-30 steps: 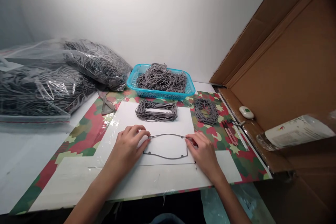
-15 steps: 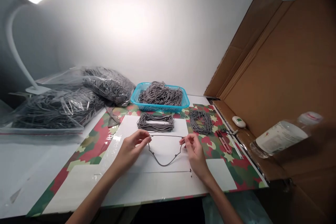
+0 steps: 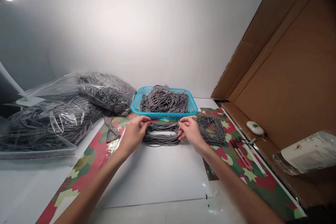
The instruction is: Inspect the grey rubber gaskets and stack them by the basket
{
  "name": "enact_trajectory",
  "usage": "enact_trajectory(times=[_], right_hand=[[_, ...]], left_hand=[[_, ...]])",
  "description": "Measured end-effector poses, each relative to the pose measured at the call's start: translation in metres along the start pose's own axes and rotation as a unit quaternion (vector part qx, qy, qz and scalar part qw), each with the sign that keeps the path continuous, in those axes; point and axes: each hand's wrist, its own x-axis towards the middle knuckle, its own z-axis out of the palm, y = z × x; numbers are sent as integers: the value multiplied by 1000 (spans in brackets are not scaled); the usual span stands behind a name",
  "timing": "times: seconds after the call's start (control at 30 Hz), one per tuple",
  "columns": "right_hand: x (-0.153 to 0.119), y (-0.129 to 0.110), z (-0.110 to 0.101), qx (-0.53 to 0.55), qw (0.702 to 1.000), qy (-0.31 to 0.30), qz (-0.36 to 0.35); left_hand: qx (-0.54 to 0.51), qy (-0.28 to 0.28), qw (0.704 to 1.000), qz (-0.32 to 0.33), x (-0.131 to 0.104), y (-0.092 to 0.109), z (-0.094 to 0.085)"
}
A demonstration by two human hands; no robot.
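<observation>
A rectangular stack of grey cord loops point(image 3: 161, 140) lies on the white sheet point(image 3: 160, 171), just in front of the blue basket. At its left end my left hand point(image 3: 134, 133) is closed, thumb and fingertips pinched at the stack's far corner. Pinched likewise at the opposite end is my right hand point(image 3: 192, 133). The single cord loop between them lies along the stack and can hardly be told from the cords beneath. More grey cords point(image 3: 164, 99) are heaped in the blue basket point(image 3: 165, 115). A rounder bundle of cord loops point(image 3: 212, 130) sits to the right of my right hand.
Clear plastic bags of grey cords point(image 3: 60, 119) fill the left side. Pink-handled snips point(image 3: 241, 155) lie at the right on the patterned cover. Beyond them are a white oval object point(image 3: 255, 128), a clear labelled bottle point(image 3: 307, 152) and a tall cardboard wall point(image 3: 283, 52).
Both hands have moved away from me to the stack, carrying the cord loop that was stretched between them over the white sheet. The camera view has shifted too.
</observation>
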Motion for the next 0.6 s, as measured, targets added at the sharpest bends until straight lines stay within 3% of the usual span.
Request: enact_trajectory(times=[0.37, 0.5, 0.6], right_hand=[[-7, 3, -15, -123, 991, 15, -47], [-19, 9, -24, -210, 970, 36, -117], [-29, 11, -30, -293, 939, 28, -176]], left_hand=[[81, 7, 996, 41, -6, -21, 1], [114, 21, 992, 54, -12, -19, -2], [128, 2, 988, 89, -17, -15, -5]])
